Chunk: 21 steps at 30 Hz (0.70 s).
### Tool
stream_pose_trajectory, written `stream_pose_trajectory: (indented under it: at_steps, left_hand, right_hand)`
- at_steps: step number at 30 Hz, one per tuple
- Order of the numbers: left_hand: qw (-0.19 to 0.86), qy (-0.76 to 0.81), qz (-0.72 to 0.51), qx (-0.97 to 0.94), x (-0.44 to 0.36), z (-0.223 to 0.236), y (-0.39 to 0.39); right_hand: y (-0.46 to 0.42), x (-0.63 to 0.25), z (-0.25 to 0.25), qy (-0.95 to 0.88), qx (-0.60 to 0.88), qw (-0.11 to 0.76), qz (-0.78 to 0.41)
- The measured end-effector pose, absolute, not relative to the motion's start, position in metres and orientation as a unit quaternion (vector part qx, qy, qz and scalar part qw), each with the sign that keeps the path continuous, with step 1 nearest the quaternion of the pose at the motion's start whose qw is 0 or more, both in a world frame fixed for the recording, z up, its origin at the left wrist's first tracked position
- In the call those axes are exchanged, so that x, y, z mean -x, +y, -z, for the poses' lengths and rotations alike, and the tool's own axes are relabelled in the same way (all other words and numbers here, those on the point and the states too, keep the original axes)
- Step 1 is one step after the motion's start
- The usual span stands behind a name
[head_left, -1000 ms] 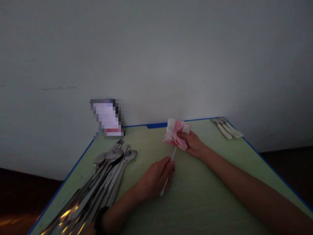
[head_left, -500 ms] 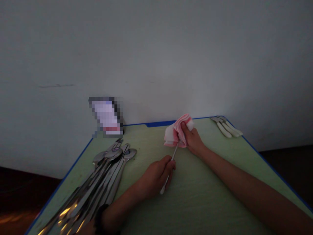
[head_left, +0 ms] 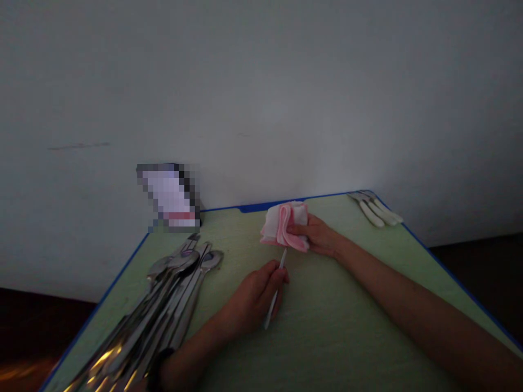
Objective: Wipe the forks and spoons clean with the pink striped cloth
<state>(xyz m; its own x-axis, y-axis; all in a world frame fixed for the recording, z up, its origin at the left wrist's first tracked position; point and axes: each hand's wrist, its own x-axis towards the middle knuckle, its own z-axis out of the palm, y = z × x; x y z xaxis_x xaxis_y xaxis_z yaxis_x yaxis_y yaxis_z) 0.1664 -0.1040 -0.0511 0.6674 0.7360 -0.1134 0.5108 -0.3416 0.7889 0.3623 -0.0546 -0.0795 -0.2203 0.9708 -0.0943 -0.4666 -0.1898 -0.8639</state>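
Near the middle of the table, my left hand [head_left: 263,288] grips the slim metal handle [head_left: 273,305] of a piece of cutlery. Its upper end goes into a folded pink and white cloth [head_left: 273,223], so the kind of cutlery is hidden. My right hand [head_left: 316,233] is closed on the cloth, thumb on the near side, wrapping it around the hidden end. Left of my left hand lies a pile of metal cutlery [head_left: 163,305], with several spoons on it. Three forks with white handles [head_left: 373,211] lie side by side at the far right corner.
A phone-like device with a blurred screen [head_left: 169,196] leans against the wall [head_left: 261,98] at the back left. The pale green table [head_left: 347,326] has a blue edge, and its far side meets the wall.
My right hand and the cloth have shifted slightly left and down along the cutlery, and the cloth's folds sit differently. Less of the handle shows between cloth and left hand. The view has shifted slightly.
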Motion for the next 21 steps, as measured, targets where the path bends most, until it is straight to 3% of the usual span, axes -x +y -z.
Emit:
stream_pose_trajectory:
  at_steps: [8, 16, 21]
  left_hand:
    - [0.460, 0.368, -0.115, -0.800, -0.1688, 0.0524, -0.1043]
    - [0.411, 0.346, -0.097, -0.838, -0.1692, 0.0491, -0.1057]
    - [0.543, 0.351, -0.131, -0.751, -0.1677, 0.0498, -0.1059]
  right_hand:
    - [-0.0498, -0.3545, 0.0754, -0.233, 0.350, 0.619, -0.663]
    - [-0.0518, -0.3537, 0.0794, -0.309, 0.357, 0.587, -0.657]
    - [-0.0524, -0.3546, 0.0738, -0.250, 0.318, 0.615, -0.677]
